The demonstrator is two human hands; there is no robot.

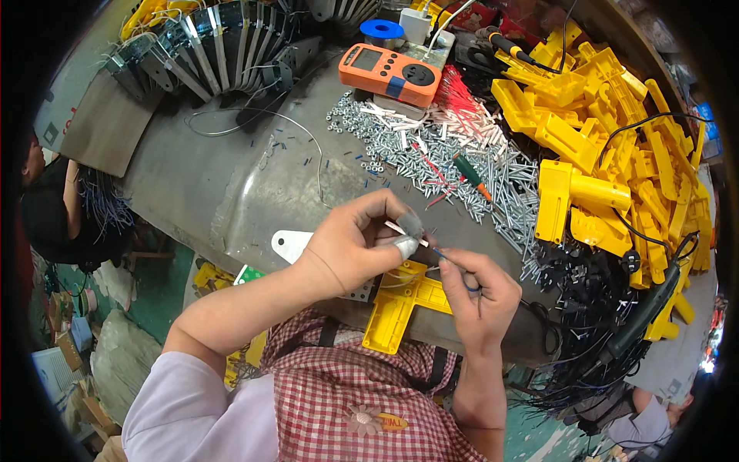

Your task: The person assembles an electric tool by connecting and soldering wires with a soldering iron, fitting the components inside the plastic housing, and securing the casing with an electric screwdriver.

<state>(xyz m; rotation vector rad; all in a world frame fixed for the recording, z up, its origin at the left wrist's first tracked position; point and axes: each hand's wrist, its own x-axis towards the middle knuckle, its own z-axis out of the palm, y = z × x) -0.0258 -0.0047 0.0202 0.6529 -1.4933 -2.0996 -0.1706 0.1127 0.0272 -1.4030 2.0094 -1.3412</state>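
My left hand [346, 245] is closed in a pinch, thumb and forefinger tips wrapped in grey, around a thin white sleeve [416, 240]. Just to its right, my right hand [483, 296] pinches a thin blue wire [439, 252], whose tip points at the sleeve. Below both hands lies a yellow plastic housing [389, 317], open side up, with pale wires running into it. A metal plate [292, 246] with a rounded, holed end sticks out beyond my left wrist. My fingers hide part of the wire and sleeve.
An orange multimeter [390, 73] and a solder spool [382, 31] stand at the back. Screws [454, 169] are heaped before them. Yellow housings [585, 131] pile up at right, near a soldering iron [639, 316] and black parts [581, 296]. Metal brackets [208, 50] stand back left.
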